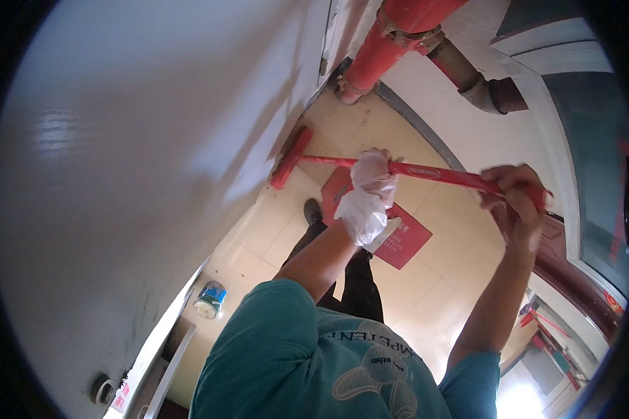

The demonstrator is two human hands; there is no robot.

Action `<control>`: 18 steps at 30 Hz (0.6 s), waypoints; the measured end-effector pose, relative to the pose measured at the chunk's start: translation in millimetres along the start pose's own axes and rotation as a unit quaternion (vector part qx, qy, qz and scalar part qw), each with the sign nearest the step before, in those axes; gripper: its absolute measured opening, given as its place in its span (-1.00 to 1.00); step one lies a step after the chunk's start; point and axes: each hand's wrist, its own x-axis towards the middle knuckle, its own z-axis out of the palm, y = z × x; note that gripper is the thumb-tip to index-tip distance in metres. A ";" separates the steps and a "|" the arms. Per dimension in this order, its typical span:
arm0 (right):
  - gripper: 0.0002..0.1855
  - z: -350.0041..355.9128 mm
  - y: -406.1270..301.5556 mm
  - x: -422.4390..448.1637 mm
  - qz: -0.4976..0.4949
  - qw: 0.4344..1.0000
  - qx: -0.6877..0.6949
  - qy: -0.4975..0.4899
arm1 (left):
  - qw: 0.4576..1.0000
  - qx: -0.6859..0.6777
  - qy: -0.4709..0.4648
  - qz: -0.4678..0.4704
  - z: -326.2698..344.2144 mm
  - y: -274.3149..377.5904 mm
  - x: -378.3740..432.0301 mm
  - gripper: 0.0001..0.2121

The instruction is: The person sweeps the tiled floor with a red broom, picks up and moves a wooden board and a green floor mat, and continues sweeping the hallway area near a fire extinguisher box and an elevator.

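A red broom lies across the view, its long handle (435,173) running from left to right. Its head (292,158) rests low against the foot of the pale wall on the left. My left hand (375,175), in a clear plastic glove, grips the handle at its middle. Near the handle's far end my right hand (516,196), bare and slightly blurred, is closed around it. Below my left hand, a red board or mat (403,238) bearing white writing is on the tiled floor, partly hidden by my glove and forearm.
Thick red pipes (377,57) stand in the corner, with a brown branch pipe (466,73) along the wall. A blue and green can (209,299) stands on the floor at lower left. A dark red door (550,235) and a window (592,131) are at right.
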 end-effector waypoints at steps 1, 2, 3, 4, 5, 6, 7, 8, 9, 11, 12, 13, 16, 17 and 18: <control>-0.81 0.3 -9.2 -6.7 -0.031 0.999 -0.006 -0.002 | 0.999 -0.013 0.025 0.023 -0.7 7.0 2.8 -0.71; -0.81 3.6 -14.7 -9.3 -0.043 0.999 -0.014 0.001 | 0.997 -0.025 0.048 0.047 0.3 14.6 8.9 -0.73; -0.80 7.5 -19.4 -11.2 -0.055 0.998 -0.023 0.006 | 0.994 -0.038 0.071 0.071 1.5 18.4 17.0 -0.74; -0.80 11.9 -22.3 -10.9 -0.067 0.997 -0.032 0.006 | 0.997 -0.052 0.006 0.063 0.1 15.7 32.4 -0.80; -0.81 15.0 -18.6 -3.9 -0.070 0.996 -0.061 0.006 | 0.978 -0.202 0.013 0.052 6.2 8.8 51.5 -0.83; -0.82 28.2 -11.0 8.7 -0.049 0.997 -0.056 0.023 | 0.936 -0.348 0.030 0.038 17.3 -7.0 70.1 -0.84; -0.82 33.7 -1.3 16.5 -0.023 0.997 -0.055 0.057 | 0.942 -0.332 0.009 0.042 21.2 -7.2 71.5 -0.83; -0.83 32.7 8.4 24.9 0.003 0.997 -0.036 0.067 | 0.948 -0.316 -0.009 0.048 24.2 -7.2 74.5 -0.81; -0.84 25.3 20.4 31.6 0.032 0.996 -0.016 0.086 | 0.987 -0.133 -0.055 0.071 14.2 -0.4 73.3 -0.77; -0.85 17.8 31.6 45.2 0.062 0.995 0.017 0.072 | 0.985 0.081 -0.022 0.150 6.1 -16.4 71.5 -0.74; -0.85 21.3 32.8 45.6 0.074 0.996 0.029 0.048 | 0.973 0.104 0.039 0.204 13.7 -47.1 49.8 -0.76; -0.86 22.6 32.8 44.6 0.083 0.995 0.037 0.030 | 0.980 0.079 0.045 0.178 18.5 -60.5 35.7 -0.78; -0.83 34.0 32.9 16.8 0.076 0.997 0.015 0.009 | 0.999 -0.041 -0.006 -0.006 25.6 -80.4 -0.2 -0.84; -0.82 32.6 29.1 4.5 0.067 0.997 0.021 0.013 | 0.996 -0.069 -0.016 -0.047 26.5 -77.1 -11.0 -0.84; -0.81 28.9 21.2 -6.1 0.043 0.999 0.018 0.015 | 0.999 -0.054 0.004 -0.007 20.0 -61.8 -22.8 -0.83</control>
